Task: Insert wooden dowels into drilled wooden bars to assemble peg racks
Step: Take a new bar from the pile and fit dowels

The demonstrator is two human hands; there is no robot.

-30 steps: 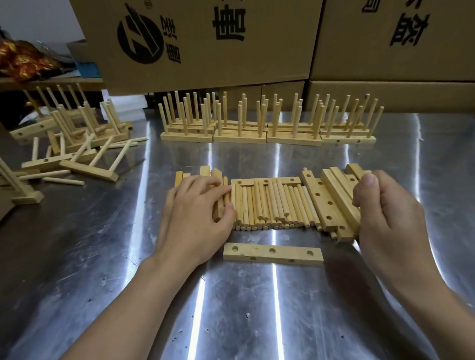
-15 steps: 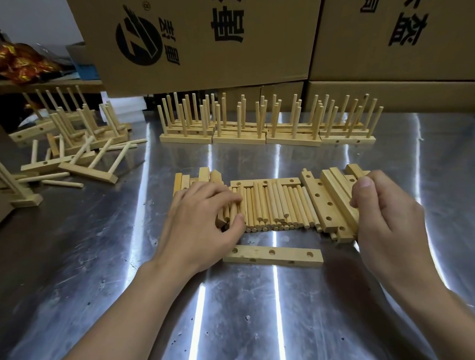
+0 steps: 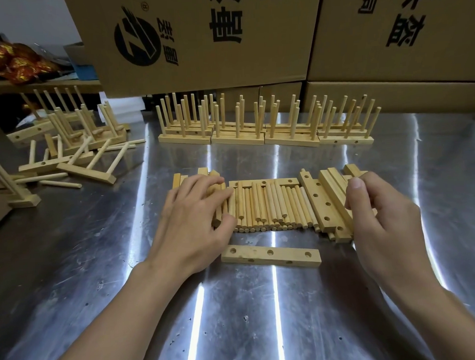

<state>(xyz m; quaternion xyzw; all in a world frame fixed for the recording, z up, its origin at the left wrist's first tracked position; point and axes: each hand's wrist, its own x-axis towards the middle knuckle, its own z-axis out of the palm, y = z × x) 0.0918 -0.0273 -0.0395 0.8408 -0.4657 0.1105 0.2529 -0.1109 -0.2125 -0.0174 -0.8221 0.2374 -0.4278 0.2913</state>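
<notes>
Dowels (image 3: pixel 270 205) tight in left grip (image 3: pixel 191 217), drilled bars (image 3: pixel 320 200) tight in right grip (image 3: pixel 382 214); cardboard boxes (image 3: pixel 225 44) behind, contents hidden.

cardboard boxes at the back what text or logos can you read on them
"®": beside the round black logo on the left cardboard box.
"盔", printed upside down: on the right cardboard box.
Other Chinese characters on both: upside down, partly cropped, not reliably readable.
</notes>
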